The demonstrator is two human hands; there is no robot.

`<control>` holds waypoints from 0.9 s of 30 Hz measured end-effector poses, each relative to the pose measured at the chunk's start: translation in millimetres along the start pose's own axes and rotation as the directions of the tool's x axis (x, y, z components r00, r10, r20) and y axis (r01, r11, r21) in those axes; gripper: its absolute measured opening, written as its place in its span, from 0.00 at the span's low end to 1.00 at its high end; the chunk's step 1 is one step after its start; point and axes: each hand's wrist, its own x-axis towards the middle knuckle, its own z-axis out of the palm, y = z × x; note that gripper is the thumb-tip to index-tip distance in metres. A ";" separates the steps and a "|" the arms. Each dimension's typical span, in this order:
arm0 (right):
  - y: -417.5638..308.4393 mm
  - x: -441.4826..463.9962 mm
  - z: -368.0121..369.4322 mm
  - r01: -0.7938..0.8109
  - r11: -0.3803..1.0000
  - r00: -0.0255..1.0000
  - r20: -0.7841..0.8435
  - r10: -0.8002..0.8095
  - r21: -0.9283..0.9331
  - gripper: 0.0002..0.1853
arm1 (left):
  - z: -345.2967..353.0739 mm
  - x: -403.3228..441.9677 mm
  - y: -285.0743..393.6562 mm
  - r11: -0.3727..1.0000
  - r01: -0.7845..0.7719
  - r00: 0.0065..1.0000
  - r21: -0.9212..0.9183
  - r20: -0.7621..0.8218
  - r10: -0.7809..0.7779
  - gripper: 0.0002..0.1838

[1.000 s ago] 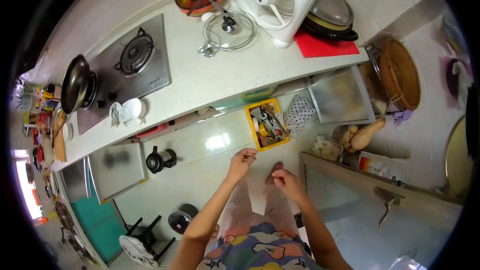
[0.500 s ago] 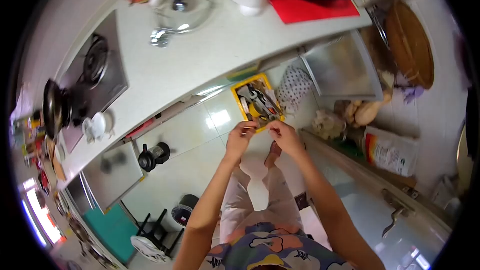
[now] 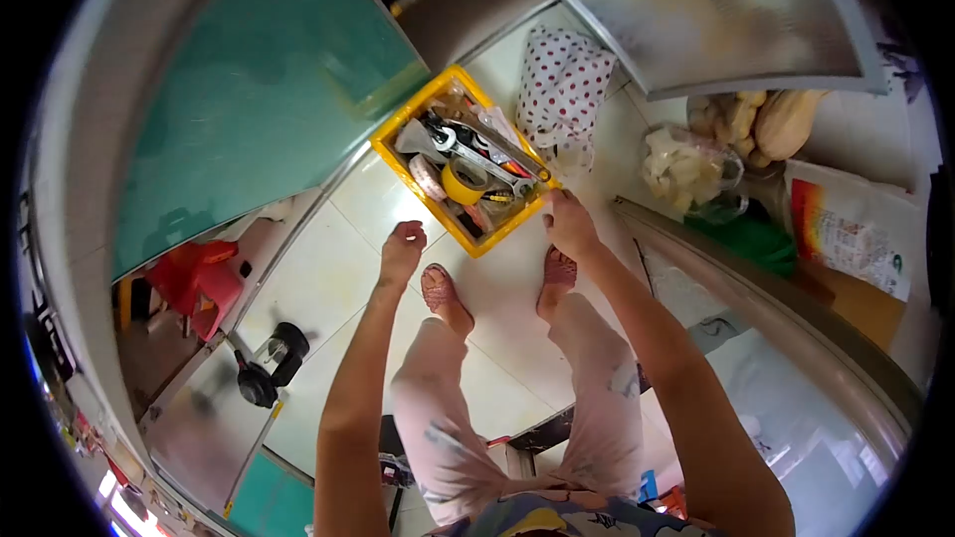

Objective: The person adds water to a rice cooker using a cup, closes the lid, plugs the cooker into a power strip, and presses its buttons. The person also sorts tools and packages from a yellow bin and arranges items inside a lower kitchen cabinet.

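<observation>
A yellow basket (image 3: 395, 162) stands tilted in view on the floor, filled with tools. In it are a metal wrench (image 3: 484, 160), a roll of yellow tape (image 3: 464, 182), a white roll (image 3: 427, 177) and other items. My left hand (image 3: 402, 251) hovers left of the basket's near side, apart from it, with fingers curled; anything between them is too small to make out. My right hand (image 3: 571, 224) is at the basket's right corner, fingers bent together; whether they grip the rim is unclear.
A polka-dot bag (image 3: 564, 88) stands behind the basket. Open cabinet doors (image 3: 726, 10) hang at the upper right and lower left. A black kettle (image 3: 257, 382) is on the floor at left. Squashes (image 3: 788, 123), a plastic bag (image 3: 682, 167) and a printed sack (image 3: 846, 229) lie at right.
The view has tipped down and closer to the floor, so the countertop has left it and the basket looks larger. My hands, close together half a second ago, are now farther apart.
</observation>
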 end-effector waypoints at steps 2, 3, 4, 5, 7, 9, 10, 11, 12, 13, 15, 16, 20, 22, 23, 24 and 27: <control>15.8 20.5 19.9 0.142 0.989 0.986 -0.086 -0.145 -0.042 0.19 | 9.7 23.7 -8.7 0.994 -0.046 0.997 0.101 -0.056 0.052 0.23; 19.5 32.0 25.5 0.211 0.972 0.966 -0.132 -0.224 -0.104 0.20 | 11.9 29.2 0.3 0.987 -0.018 0.994 0.159 -0.102 0.035 0.28; 21.2 40.1 29.8 0.277 0.945 0.936 -0.174 -0.306 -0.172 0.21 | 13.1 39.7 -3.4 0.973 -0.030 0.990 0.229 -0.124 0.060 0.33; 22.5 46.7 34.4 0.286 0.936 0.924 -0.198 -0.326 -0.208 0.21 | 16.6 49.1 -9.7 0.987 -0.029 0.989 0.156 -0.138 0.051 0.36; 21.3 60.8 43.2 0.307 0.910 0.893 -0.246 -0.377 -0.280 0.23 | 19.3 66.3 -16.7 0.998 -0.006 0.989 0.058 -0.145 0.015 0.41; 25.1 72.3 55.7 0.322 0.891 0.886 -0.230 -0.403 -0.320 0.24 | 22.1 74.2 -19.7 0.998 -0.059 0.986 -0.021 -0.160 0.055 0.40; 27.9 77.3 61.3 0.328 0.880 0.882 -0.223 -0.416 -0.344 0.25 | 25.4 77.8 -24.0 0.994 -0.089 0.983 -0.064 -0.167 0.077 0.40; 31.9 83.1 67.1 0.330 0.866 0.873 -0.227 -0.431 -0.376 0.25 | 28.9 83.9 -35.6 0.980 -0.152 0.979 -0.132 -0.155 0.131 0.38; 36.4 87.2 72.8 0.323 0.852 0.867 -0.232 -0.441 -0.412 0.26 | 33.6 86.7 -37.9 0.952 -0.222 0.969 -0.211 -0.155 0.192 0.35; 39.0 90.6 76.2 0.313 0.838 0.860 -0.241 -0.450 -0.447 0.26 | 36.9 86.0 -32.3 0.943 -0.208 0.973 -0.260 -0.156 0.172 0.34; 33.8 86.2 78.9 0.319 0.903 0.900 -0.208 -0.384 -0.286 0.25 | 42.4 89.4 -33.9 0.907 -0.253 0.964 -0.337 -0.166 0.207 0.33; 29.1 81.7 81.0 0.318 0.927 0.916 -0.187 -0.354 -0.197 0.24 | 44.1 91.2 -36.2 0.878 -0.307 0.950 -0.367 -0.179 0.257 0.32; 25.2 69.4 89.3 0.489 0.872 0.854 -0.195 -0.481 -0.012 0.26 | 51.9 93.5 -44.5 0.840 -0.359 0.925 -0.408 -0.277 0.261 0.35; 47.1 73.9 74.8 0.602 0.786 0.794 -0.213 -0.569 0.140 0.26 | 50.8 94.3 -45.1 0.840 -0.541 0.779 -0.040 -0.401 0.483 0.38; 59.3 74.3 67.9 0.458 0.863 0.867 -0.322 -0.380 0.214 0.26 | 50.1 92.8 -36.3 0.789 -0.608 0.682 0.086 -0.452 0.575 0.37; 75.1 80.9 59.9 0.419 0.906 0.776 -0.541 -0.324 0.059 0.26 | 49.0 85.9 -19.6 0.726 -0.654 0.571 0.214 -0.490 0.659 0.37; 124.0 114.7 52.4 0.148 0.973 0.485 -0.845 -0.225 -0.174 0.26 | 51.1 73.8 33.2 0.514 -0.790 0.425 0.335 -0.304 0.853 0.32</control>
